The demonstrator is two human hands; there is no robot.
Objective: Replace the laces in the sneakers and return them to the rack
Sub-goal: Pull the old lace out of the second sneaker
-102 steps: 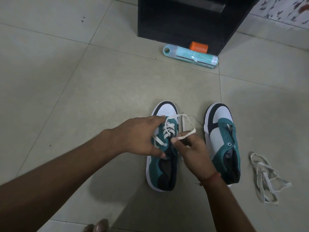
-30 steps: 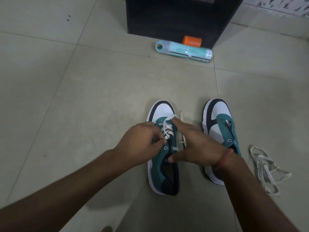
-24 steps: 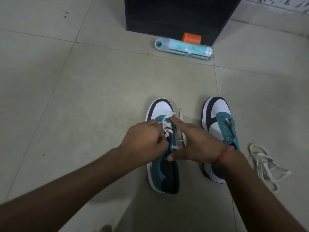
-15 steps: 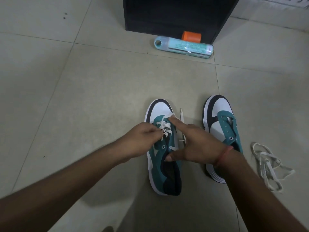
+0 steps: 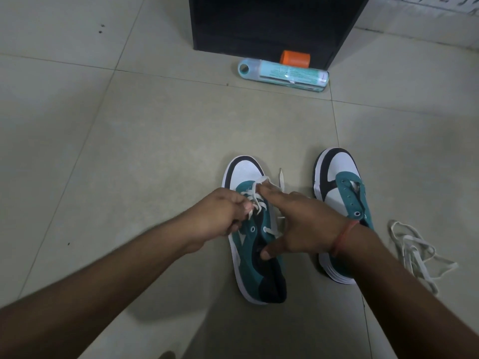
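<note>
1. Two forearms reach in from the bottom edge over a tiled floor [image 5: 129,151], both hands working on the left sneaker [image 5: 255,257], which sits on the floor just beside its twin.
2. The left hand [image 5: 220,216] curls its fingers around the white lace [image 5: 255,199] at the eyelets; half a second earlier it sat the same way, now drawn slightly back and blurred.
3. The right hand [image 5: 303,224] keeps its forefinger straight, pressing the lace near the toe, thumb resting on the collar; 3.4 seconds ago it pinched a raised loop.
4. The right sneaker [image 5: 344,203] stands unlaced, its heel hidden by the right wrist.
5. A loose white lace [image 5: 414,252] lies tangled to the right, near that shoe.
6. Farther off, a teal tube [image 5: 283,75] and an orange cap [image 5: 295,59] lie against a black rack [image 5: 272,22].
</note>
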